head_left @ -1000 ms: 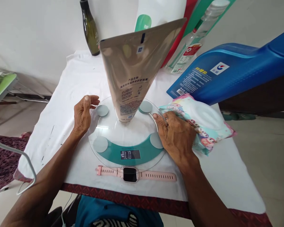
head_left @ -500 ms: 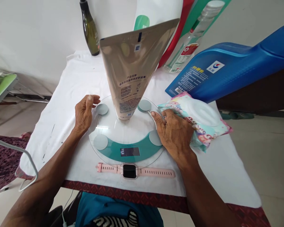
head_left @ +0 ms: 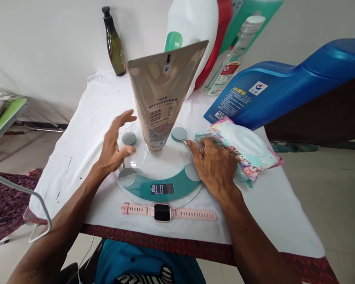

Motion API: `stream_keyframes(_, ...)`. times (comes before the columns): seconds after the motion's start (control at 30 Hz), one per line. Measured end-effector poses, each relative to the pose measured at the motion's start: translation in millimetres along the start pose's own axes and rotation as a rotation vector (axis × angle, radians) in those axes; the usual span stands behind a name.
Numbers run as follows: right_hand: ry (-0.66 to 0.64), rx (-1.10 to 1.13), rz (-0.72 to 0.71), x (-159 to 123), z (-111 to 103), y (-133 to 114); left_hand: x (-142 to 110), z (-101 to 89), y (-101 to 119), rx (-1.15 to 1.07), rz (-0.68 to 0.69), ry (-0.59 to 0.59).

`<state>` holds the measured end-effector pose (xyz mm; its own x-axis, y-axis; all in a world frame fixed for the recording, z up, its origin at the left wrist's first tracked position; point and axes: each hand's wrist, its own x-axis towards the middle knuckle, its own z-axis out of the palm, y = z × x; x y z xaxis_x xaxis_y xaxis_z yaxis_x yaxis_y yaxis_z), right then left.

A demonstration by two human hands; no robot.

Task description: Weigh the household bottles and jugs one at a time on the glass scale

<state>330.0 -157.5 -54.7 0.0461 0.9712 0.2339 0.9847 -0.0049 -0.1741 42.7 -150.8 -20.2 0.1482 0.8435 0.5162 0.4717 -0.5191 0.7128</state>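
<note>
Head view: the brown tube (head_left: 164, 94) stands on the glass scale (head_left: 165, 166), probably centred for balance. Of 2 hands, the left hand (head_left: 111, 152), empty and spread, hovers at left; the right hand (head_left: 215, 162) lies at the right rim, grip unclear.

The tabletop (head_left: 272, 221) is covered by a white cloth (head_left: 77, 134), edged at the near side by dark red patterned fabric (head_left: 165, 242). It is backed by a plain, pale wall (head_left: 56, 35), softly lit. A green-topped table (head_left: 12, 112) is seen at far left; pale floor (head_left: 337, 205) is exposed at right, below a dark brown surface (head_left: 322, 114).
</note>
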Motion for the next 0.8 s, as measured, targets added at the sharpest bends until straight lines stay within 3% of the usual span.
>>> stream_keyframes(0.13, 0.047, 0.026, -0.039, -0.5, 0.0, 1.3, 7.8, 17.3, 21.3, 0.023, -0.05, -0.15)
stream_keyframes(0.37, 0.118, 0.015, -0.093, 0.7, 3.3, 3.7, 19.2, 29.9, 24.8, 0.021, -0.198, -0.146)
stream_keyframes(0.47, 0.124, 0.015, -0.102, -0.1, 1.9, 4.3, 31.1, 22.9, 22.4, -0.124, -0.31, -0.027)
stream_keyframes(0.57, 0.138, 0.01, -0.124, -0.7, 1.6, 5.7, 63.7, 4.3, 5.7, -0.171, -0.34, 0.221)
stream_keyframes(0.7, 0.195, -0.017, -0.15, -0.6, 3.2, 7.1, 124.3, -25.8, -42.3, 0.077, -0.364, 0.524)
stream_keyframes(0.8, 0.27, -0.045, -0.168, -0.1, 4.0, 7.1, 160.0, -30.3, -82.1, 0.265, -0.491, 0.556)
